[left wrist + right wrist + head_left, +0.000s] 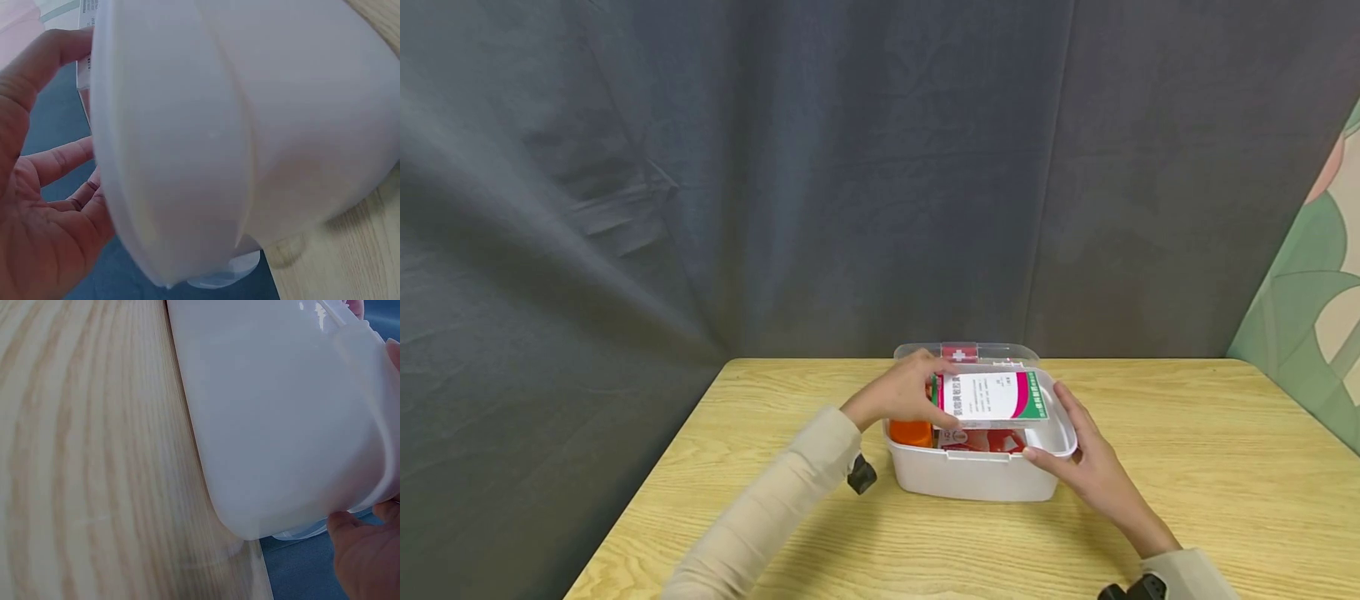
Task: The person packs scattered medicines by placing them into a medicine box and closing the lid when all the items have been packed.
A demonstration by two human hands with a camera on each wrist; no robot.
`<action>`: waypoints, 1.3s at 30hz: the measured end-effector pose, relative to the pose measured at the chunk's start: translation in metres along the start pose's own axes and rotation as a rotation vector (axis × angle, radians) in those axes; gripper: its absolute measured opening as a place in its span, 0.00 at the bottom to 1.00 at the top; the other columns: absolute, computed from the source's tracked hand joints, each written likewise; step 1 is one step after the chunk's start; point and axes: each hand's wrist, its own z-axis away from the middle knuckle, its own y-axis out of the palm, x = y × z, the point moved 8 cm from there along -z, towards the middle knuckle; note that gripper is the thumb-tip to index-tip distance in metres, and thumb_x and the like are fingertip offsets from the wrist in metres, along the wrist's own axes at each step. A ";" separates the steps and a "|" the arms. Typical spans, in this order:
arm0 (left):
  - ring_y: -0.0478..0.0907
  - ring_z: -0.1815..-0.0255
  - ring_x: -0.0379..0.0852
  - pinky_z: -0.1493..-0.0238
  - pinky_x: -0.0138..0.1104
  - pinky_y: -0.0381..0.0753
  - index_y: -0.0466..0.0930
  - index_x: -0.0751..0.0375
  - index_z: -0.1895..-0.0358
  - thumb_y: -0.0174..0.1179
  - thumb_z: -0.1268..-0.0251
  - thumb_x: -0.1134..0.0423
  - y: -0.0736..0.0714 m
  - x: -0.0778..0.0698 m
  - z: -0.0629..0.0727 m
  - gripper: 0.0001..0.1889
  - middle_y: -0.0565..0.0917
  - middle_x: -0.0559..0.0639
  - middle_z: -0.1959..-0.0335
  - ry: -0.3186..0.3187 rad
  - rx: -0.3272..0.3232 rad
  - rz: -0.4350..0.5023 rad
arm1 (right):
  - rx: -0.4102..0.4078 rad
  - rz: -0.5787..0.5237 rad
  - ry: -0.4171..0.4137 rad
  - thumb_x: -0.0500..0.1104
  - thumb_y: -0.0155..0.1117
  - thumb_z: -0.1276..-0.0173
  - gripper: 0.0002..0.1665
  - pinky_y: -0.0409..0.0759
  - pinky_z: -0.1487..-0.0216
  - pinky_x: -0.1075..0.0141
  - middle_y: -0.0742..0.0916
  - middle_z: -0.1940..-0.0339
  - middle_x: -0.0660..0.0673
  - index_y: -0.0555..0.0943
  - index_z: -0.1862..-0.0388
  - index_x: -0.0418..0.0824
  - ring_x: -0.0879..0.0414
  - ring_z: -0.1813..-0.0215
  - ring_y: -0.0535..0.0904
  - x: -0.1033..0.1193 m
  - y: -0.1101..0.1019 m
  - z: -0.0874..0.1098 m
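A white plastic first-aid box stands on the table with its clear lid raised behind it. My left hand reaches over its left end and pinches a white, green and magenta medicine carton between thumb and fingers, level with the rim. Below the carton, an orange item and a red packet lie inside. My right hand holds the box's right end, thumb at the front rim and fingers along the side. In the right wrist view, fingertips press against the white wall.
The wooden table extends to both sides of the box. A grey curtain hangs behind its back edge. At the far right is a panel with a green and pink leaf pattern.
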 end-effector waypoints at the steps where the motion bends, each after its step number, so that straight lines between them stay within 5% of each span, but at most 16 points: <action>1: 0.68 0.55 0.43 0.57 0.29 0.74 0.75 0.54 0.36 0.76 0.54 0.51 0.002 -0.001 0.000 0.38 0.72 0.49 0.49 -0.002 0.005 -0.007 | 0.000 -0.007 -0.004 0.39 0.70 0.37 0.59 0.67 0.49 0.81 0.50 0.24 0.29 0.41 0.20 0.44 0.28 0.34 0.61 0.000 0.000 0.000; 9: 0.69 0.54 0.42 0.55 0.29 0.73 0.74 0.53 0.35 0.75 0.55 0.45 0.014 -0.007 -0.003 0.40 0.73 0.50 0.49 0.023 0.036 -0.157 | -0.002 -0.046 -0.029 0.37 0.71 0.38 0.59 0.66 0.48 0.83 0.51 0.25 0.29 0.42 0.20 0.42 0.29 0.34 0.61 0.000 0.002 0.001; 14: 0.70 0.49 0.43 0.49 0.31 0.73 0.77 0.56 0.37 0.75 0.55 0.46 0.018 -0.011 -0.003 0.38 0.74 0.51 0.45 0.041 0.045 -0.178 | -0.002 -0.070 -0.038 0.36 0.70 0.38 0.59 0.66 0.48 0.83 0.51 0.25 0.29 0.42 0.20 0.42 0.29 0.33 0.59 0.000 0.003 0.001; 24: 0.69 0.52 0.42 0.52 0.28 0.73 0.80 0.56 0.41 0.77 0.58 0.45 0.024 -0.011 -0.006 0.37 0.75 0.48 0.50 0.045 0.054 -0.205 | -0.010 -0.064 -0.039 0.35 0.71 0.38 0.58 0.72 0.50 0.80 0.54 0.25 0.30 0.43 0.21 0.39 0.38 0.39 0.66 -0.003 0.003 0.001; 39: 0.69 0.53 0.43 0.53 0.28 0.72 0.79 0.58 0.45 0.76 0.56 0.47 0.029 -0.020 -0.008 0.33 0.77 0.48 0.55 0.033 0.106 -0.349 | -0.017 -0.064 -0.052 0.35 0.71 0.39 0.58 0.68 0.48 0.82 0.54 0.25 0.30 0.43 0.21 0.38 0.32 0.36 0.62 0.000 0.001 0.001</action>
